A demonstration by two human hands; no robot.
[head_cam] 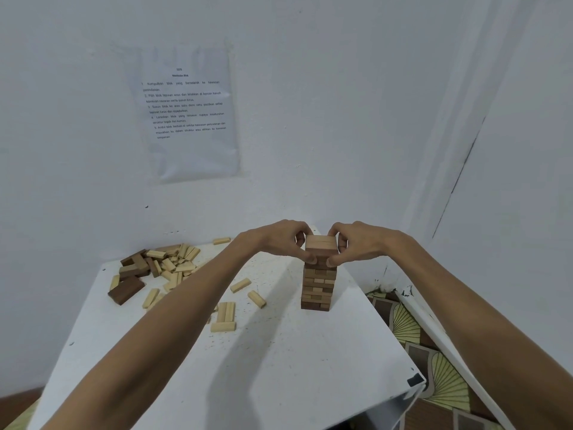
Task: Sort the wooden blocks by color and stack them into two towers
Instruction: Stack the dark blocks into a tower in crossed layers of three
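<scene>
A tower of dark brown blocks (318, 283) stands upright on the right part of the white table (279, 352). My left hand (282, 240) and my right hand (353, 242) pinch the tower's top layers (321, 248) from either side, fingers pressed on the block ends. A heap of light and dark blocks (161, 263) lies at the table's far left. A low start of light blocks (224, 318) rests mid-table, partly hidden by my left forearm.
Loose light blocks (248, 291) lie between the heap and the tower; one (221, 241) sits near the back wall. A printed sheet (189, 110) hangs on the wall. Patterned floor (434, 361) shows past the table's right edge.
</scene>
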